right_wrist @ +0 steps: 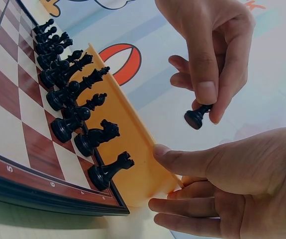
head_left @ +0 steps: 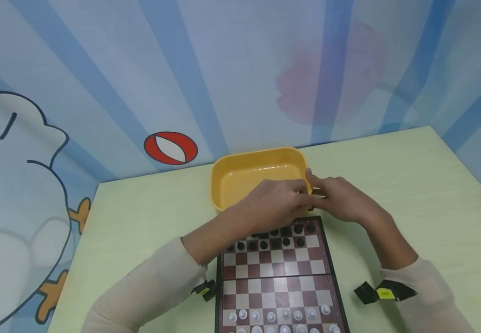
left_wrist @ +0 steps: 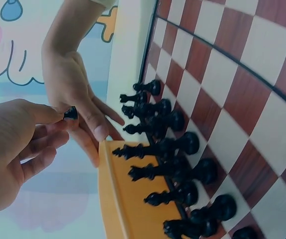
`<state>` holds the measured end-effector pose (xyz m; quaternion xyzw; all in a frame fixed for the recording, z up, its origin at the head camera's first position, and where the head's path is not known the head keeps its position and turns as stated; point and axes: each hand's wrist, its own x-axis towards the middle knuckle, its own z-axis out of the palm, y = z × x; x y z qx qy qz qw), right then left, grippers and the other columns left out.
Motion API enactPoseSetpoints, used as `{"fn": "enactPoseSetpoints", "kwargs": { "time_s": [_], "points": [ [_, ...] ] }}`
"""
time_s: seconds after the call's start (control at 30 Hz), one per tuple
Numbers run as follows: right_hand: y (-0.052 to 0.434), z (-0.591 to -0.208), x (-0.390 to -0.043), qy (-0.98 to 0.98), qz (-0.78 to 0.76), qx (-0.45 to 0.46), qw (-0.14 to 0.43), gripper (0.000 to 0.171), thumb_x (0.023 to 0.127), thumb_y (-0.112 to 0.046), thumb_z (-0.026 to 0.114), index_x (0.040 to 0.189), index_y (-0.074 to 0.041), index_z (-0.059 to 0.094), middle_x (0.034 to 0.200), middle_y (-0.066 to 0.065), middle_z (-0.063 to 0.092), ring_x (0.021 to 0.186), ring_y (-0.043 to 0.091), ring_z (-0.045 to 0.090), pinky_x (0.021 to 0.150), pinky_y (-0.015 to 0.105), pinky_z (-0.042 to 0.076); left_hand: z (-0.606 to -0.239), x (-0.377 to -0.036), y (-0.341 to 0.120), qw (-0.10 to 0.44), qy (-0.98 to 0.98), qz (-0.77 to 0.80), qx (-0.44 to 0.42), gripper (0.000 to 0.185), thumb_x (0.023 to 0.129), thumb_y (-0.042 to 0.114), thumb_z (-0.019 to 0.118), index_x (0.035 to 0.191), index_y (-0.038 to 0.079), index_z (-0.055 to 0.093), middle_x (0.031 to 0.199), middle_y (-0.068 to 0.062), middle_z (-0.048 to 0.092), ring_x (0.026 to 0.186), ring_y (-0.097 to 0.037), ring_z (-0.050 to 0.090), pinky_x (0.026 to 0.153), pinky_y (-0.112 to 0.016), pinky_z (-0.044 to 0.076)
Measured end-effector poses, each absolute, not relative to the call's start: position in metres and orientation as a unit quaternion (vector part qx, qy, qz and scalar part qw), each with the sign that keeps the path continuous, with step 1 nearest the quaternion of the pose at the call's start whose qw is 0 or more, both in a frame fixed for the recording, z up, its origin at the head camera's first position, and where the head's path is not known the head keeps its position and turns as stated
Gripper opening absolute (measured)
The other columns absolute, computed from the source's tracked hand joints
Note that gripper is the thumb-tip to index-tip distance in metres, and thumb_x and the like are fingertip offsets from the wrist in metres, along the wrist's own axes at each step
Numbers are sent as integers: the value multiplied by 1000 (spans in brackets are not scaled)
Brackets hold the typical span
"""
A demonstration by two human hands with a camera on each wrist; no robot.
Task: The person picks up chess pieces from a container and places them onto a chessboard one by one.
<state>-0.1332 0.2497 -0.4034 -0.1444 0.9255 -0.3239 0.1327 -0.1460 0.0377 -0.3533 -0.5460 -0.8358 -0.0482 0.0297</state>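
My left hand (head_left: 279, 201) reaches across the far end of the chessboard (head_left: 279, 277) and pinches a small black pawn (right_wrist: 195, 118) between thumb and fingers; its round base points down in the right wrist view. Close beside it, my right hand (head_left: 342, 199) is at the near right corner of the yellow tray (head_left: 261, 155), fingers mostly straight, with the thumb tip at the tray's rim in the right wrist view. Two rows of black chess pieces, including a rook (right_wrist: 110, 172) and a knight (right_wrist: 98, 137), stand upright on the board below the hands.
White pieces (head_left: 271, 317) stand in rows at the board's near end. The tray sits directly behind the board, against a blue striped backdrop (head_left: 244, 69). Pale table (head_left: 390, 175) surface extends on both sides of the board.
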Motion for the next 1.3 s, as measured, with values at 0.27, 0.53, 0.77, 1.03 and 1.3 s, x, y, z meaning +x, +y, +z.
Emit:
{"fn": "enactPoseSetpoints", "kwargs": {
  "time_s": [0.27,0.53,0.77,1.03,1.3],
  "points": [
    [251,-404,-134,925,-321,-157,126,60,109,-26,62,160,0,42,142,25,66,131,42,65,99,55,57,-362,-136,41,21,-819,-38,-573,15,104,26,70,112,23,83,111,4,74,83,-3,63,65,-15,51],
    [252,-403,-133,924,-325,-157,128,64,108,-25,64,161,0,39,146,25,63,135,41,62,99,53,55,-370,-129,45,-11,-814,-40,-579,17,105,26,67,111,25,83,119,6,73,94,-1,66,68,-15,53],
    [251,-401,-133,924,-327,-146,132,72,106,-25,67,164,-1,32,150,24,59,134,41,63,102,55,55,-378,-124,48,-30,-815,-30,-578,18,104,24,67,115,22,82,110,7,74,92,-1,62,69,-15,53],
    [251,-402,-132,923,-330,-144,138,76,104,-27,69,164,2,30,150,24,59,135,40,62,103,55,55,-388,-120,50,-35,-816,-34,-576,14,103,23,70,111,20,81,100,8,76,83,-2,60,70,-13,50],
    [250,-402,-133,925,-324,-143,136,78,104,-29,70,164,2,30,150,24,58,137,40,61,104,56,54,-395,-118,53,-38,-818,-30,-574,15,103,21,69,112,21,81,100,8,76,83,-1,60,68,-11,48]
  ]
}}
